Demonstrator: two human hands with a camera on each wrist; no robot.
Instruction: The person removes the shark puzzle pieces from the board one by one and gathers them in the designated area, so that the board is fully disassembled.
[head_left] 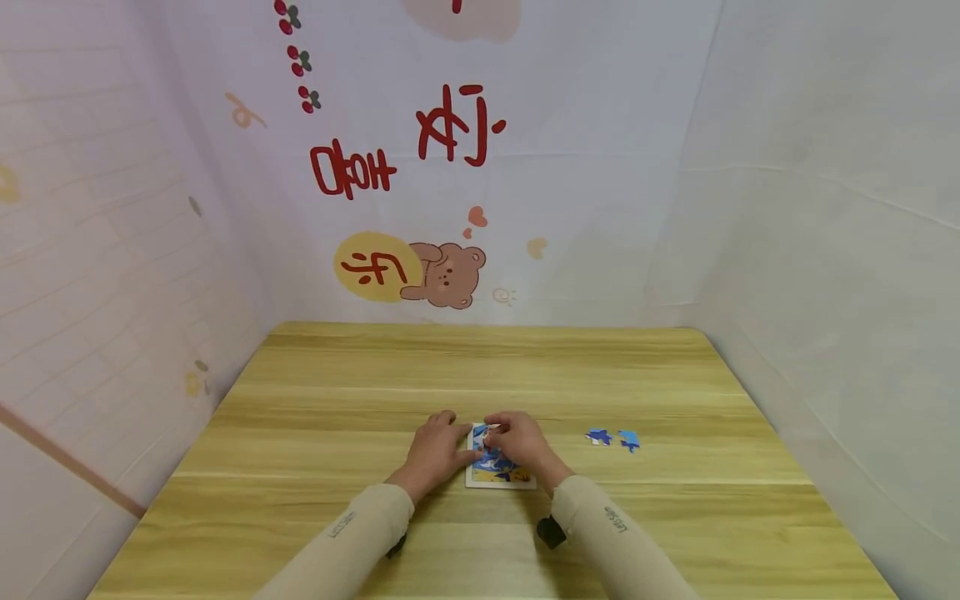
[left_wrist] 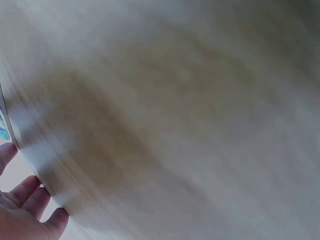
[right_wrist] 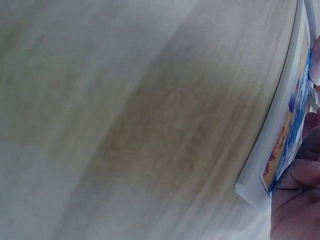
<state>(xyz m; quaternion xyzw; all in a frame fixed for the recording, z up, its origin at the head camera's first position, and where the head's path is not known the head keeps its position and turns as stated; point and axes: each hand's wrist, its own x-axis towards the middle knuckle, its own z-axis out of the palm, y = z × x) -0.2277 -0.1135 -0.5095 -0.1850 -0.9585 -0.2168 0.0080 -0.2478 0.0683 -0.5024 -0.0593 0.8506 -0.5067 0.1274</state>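
Note:
A small jigsaw puzzle point(head_left: 501, 477) in a white frame lies on the table, with a blue sea picture and a yellow lower edge. My left hand point(head_left: 435, 447) rests at the frame's left side, thumb reaching onto the picture and the other fingers loosely spread on the tabletop. Over the upper right part of the puzzle, my right hand point(head_left: 522, 442) bends its fingers down and pinches a puzzle piece, mostly hidden by the fingertips. In the right wrist view the frame's white corner point(right_wrist: 245, 187) shows beside the curled fingers.
Two loose blue puzzle pieces, one darker point(head_left: 598, 436) and one lighter point(head_left: 629, 440), lie to the right of the right hand. The wooden table point(head_left: 480, 367) meets a printed white cloth wall point(head_left: 600, 167) at the back, with cloth on both sides too.

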